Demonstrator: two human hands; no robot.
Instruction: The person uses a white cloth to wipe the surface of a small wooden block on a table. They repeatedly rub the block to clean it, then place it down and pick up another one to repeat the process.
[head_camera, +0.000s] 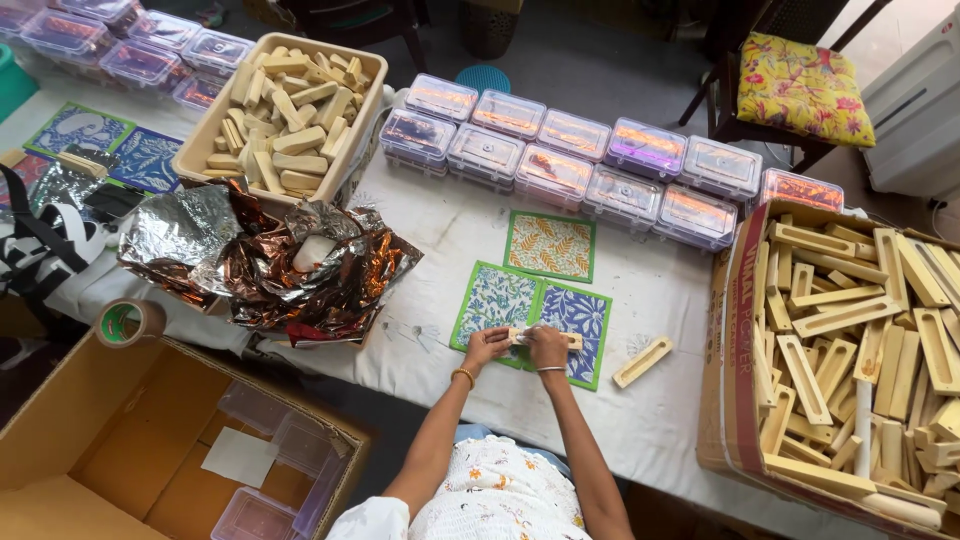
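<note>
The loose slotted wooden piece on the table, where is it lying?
In the head view, the slotted wooden piece lies right of the blue patterned card, before the cardboard box.

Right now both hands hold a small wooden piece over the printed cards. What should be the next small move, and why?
Probably lay the small wooden piece down into the empty wooden holder to the right. The left hand and right hand both pinch the piece over the blue printed card, and that holder lies open on the tablecloth, nearest the right hand.
</note>
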